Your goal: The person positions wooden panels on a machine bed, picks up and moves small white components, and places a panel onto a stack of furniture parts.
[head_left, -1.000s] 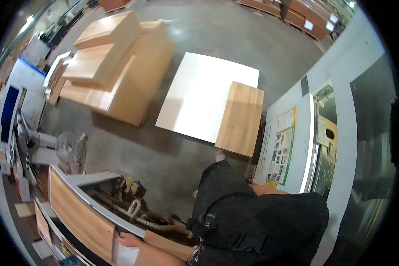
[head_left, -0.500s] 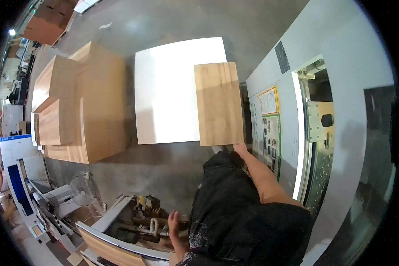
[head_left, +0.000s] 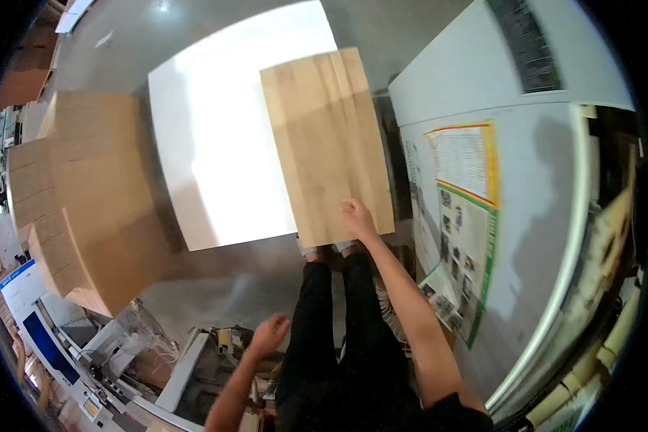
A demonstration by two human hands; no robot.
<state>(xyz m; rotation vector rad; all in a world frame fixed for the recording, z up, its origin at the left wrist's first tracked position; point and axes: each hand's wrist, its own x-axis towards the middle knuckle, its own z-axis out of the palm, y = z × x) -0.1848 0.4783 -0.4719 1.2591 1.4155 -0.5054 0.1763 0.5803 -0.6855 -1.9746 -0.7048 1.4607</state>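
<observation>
A wood-grain panel [head_left: 335, 155] lies on the right part of a larger white panel [head_left: 223, 137] in front of me. My right hand [head_left: 356, 217] is over the near end of the wood-grain panel, its fingers curled in; nothing shows in it, and whether it touches the surface I cannot tell. Low and to the left, my left hand [head_left: 271, 333] hangs in the air near my leg, fingers loosely bent and apart, holding nothing. My feet stand close to the panels' near edge.
On the left are stacked wood-coloured panels [head_left: 115, 194]. A large grey machine cabinet [head_left: 540, 173] with a posted notice [head_left: 464, 237] rises close on my right. At lower left stand a fan [head_left: 140, 331] and a white machine with a blue panel [head_left: 50, 345].
My right hand has left the wood-grain panel's near right corner and is now over its near end. The left hand has come up and forward. My view has shifted and leaned closer.
</observation>
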